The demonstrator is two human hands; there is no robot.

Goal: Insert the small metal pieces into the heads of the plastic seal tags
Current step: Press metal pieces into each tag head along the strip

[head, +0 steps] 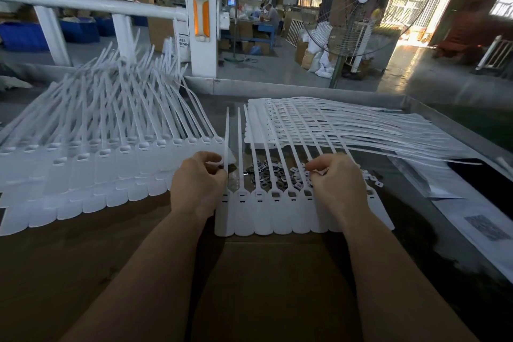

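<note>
A joined row of white plastic seal tags [277, 219] lies flat in front of me, heads with square openings facing a heap of small metal pieces [273, 173]. My left hand [195, 186] has curled fingers at the row's left end, beside the leftmost tag's strap [227, 136]. My right hand [337, 183] hovers over the right part of the row, fingers curled and pinching a small metal piece near a tag head. Part of the row is hidden beneath it.
A large fanned pile of tags [91, 153] covers the left of the brown table. Flat strips of tags [333, 125] are stacked at the back right. Printed papers [477, 222] lie at the right. A white post [201, 22] and a floor fan [358, 8] stand beyond.
</note>
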